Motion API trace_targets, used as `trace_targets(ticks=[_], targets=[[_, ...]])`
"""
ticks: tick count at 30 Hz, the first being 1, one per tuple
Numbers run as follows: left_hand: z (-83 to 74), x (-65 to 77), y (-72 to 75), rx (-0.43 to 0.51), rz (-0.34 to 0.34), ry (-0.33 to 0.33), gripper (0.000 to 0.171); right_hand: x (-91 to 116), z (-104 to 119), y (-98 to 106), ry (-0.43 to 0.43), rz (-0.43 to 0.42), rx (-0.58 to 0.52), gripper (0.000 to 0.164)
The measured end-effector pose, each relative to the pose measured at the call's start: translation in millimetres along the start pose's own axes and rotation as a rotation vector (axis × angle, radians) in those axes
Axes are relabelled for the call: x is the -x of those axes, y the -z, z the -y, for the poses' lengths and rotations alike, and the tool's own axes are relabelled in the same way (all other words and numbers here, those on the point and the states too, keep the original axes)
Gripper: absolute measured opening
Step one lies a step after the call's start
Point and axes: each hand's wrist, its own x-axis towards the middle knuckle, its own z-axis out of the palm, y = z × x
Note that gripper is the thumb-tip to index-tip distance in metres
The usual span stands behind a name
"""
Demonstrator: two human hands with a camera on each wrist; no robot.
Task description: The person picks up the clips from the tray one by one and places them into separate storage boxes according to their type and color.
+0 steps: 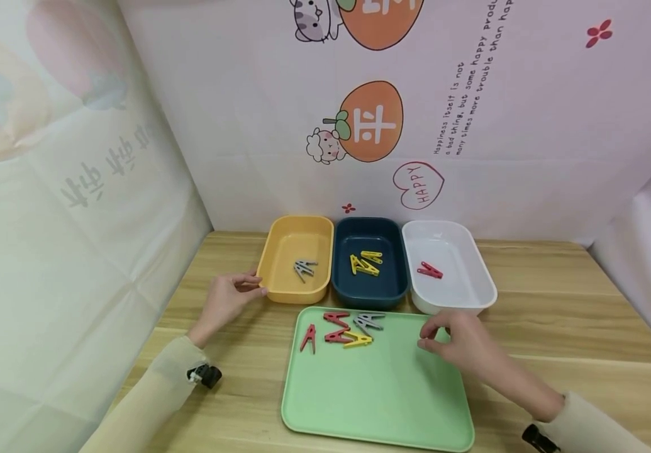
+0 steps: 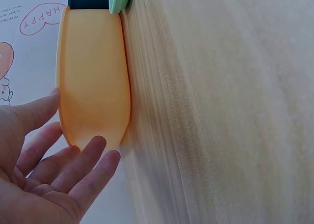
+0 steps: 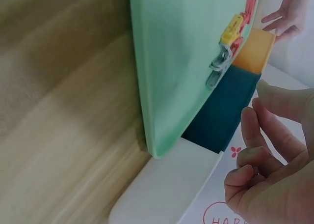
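My left hand [image 1: 229, 305] rests at the near left corner of the yellow bin [image 1: 298, 297], its thumb on the rim and its fingers fairly straight along the outer end in the left wrist view. Grey clothespins [image 1: 305, 269] lie inside that bin. My right hand [image 1: 461, 343] hovers over the right side of the green tray [image 1: 382, 390], fingers loosely bent, thumb and index tips near each other, nothing visible between them. At the tray's far left lie red clothespins [image 1: 336, 336], a yellow clothespin [image 1: 358, 340] and grey clothespins [image 1: 368, 321].
The dark blue bin [image 1: 370, 297] holds yellow clothespins [image 1: 365, 265] and stands between the yellow bin and the white bin [image 1: 461, 270]. A red clothespin [image 1: 429, 270] lies in the white one. Behind the row hangs a printed cloth [image 1: 268, 157]; everything stands on a wooden table [image 1: 563, 314].
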Motion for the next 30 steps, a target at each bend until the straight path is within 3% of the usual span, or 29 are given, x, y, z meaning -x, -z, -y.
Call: trace_targets(ticks=[16,22,30], targets=[[-1.2,0.0,0.8,-0.001,0.002,0.017,0.033,9,-2,-15,-0.035,0.076,-0.032,0.013],[-1.8,-0.4,0.4,-0.002,0.001,0.006,0.033,7,1,-22,-0.019,0.096,-0.036,0.013],[-2.9,0.2,0.3,0.001,0.003,0.008,0.033,-1,12,-29,-0.071,0.127,-0.045,0.017]])
